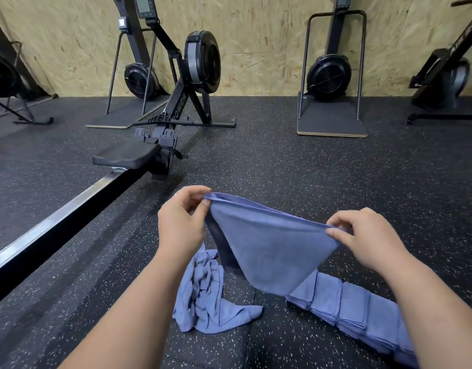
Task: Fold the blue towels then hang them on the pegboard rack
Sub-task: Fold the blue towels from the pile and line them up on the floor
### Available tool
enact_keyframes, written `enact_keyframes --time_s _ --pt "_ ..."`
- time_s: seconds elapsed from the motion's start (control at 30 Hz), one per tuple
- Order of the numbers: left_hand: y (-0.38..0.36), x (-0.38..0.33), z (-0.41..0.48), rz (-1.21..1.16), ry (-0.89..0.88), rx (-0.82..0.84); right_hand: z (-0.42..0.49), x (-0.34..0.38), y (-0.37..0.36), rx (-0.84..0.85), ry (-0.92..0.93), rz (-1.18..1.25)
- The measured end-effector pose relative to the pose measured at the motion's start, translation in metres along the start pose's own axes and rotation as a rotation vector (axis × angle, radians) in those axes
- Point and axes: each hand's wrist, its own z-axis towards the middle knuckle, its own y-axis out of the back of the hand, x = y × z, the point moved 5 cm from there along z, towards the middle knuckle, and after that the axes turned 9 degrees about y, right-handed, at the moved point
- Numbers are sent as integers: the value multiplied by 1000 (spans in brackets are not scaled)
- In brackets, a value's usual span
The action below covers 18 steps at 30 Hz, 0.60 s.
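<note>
Towel [269,249] held clear of the floor [336,177], doubled over and sagging to a point. Left hand [180,222] pinches its far-left corner and right hand [362,235] pinches the right corner; hands apart, top edge stretched between them. Below the towel, leftward: crumpled heap [205,296] of blue cloth. Below it, rightward: overlapping row of folded towels [349,307]. Beyond the towel, left: rower [155,145].

Soft matt blue cloth in the held towel [269,249], crumpled pile [205,296] and folded stack [357,307]; speckled matt rubber floor [336,169]; rough wood-chip wall board [256,35]; shiny metal rower rail [56,221]; matt black seat [125,155].
</note>
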Motion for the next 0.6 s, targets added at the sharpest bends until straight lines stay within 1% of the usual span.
enact_keyframes --time_s 0.07,0.23,0.33,0.43,0.6 --pt "8 2 3 18 0 -49 -2 -7 4 -19 -15 -54" --pt "10 -6 -1 97 -29 -111 -2 -13 8 -26 -42 -171" --pt "12 -8 -3 128 -14 -152 -4 -18 10 -70 -86 -219" --pt "10 -8 -5 187 6 -160 -7 -18 13 -143 -65 -202" --pt "9 1 -5 371 27 -139 -8 -11 19 -269 -11 -128"
